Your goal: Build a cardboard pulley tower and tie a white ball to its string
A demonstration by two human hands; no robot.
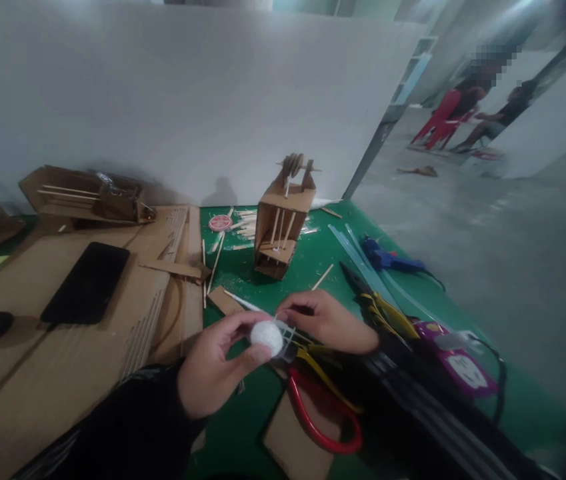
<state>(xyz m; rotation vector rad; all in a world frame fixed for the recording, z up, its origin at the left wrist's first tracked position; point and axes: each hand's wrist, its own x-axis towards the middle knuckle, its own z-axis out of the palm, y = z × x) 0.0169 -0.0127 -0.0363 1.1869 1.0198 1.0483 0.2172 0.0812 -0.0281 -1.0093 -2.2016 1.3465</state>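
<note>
My left hand is closed around a round white ball, thumb in front and fingers behind. The ball's surface looks rough, like foam or wound thread; I cannot tell which. Just beyond its upper right side, my right hand has thumb and forefinger pinched together. A thin pale bit shows at those fingertips, too small to name. Below both hands lie red-handled scissors and a yellow-handled tool, partly hidden by my right forearm. Past the hands stands a cardboard model with sticks inside and discs on an axle on top.
Left, a cardboard sheet carries a black phone, sticks and another cardboard model. On the green table to the right lie pliers, a blue glue gun, clear glue sticks and a purple box. A white wall rises behind.
</note>
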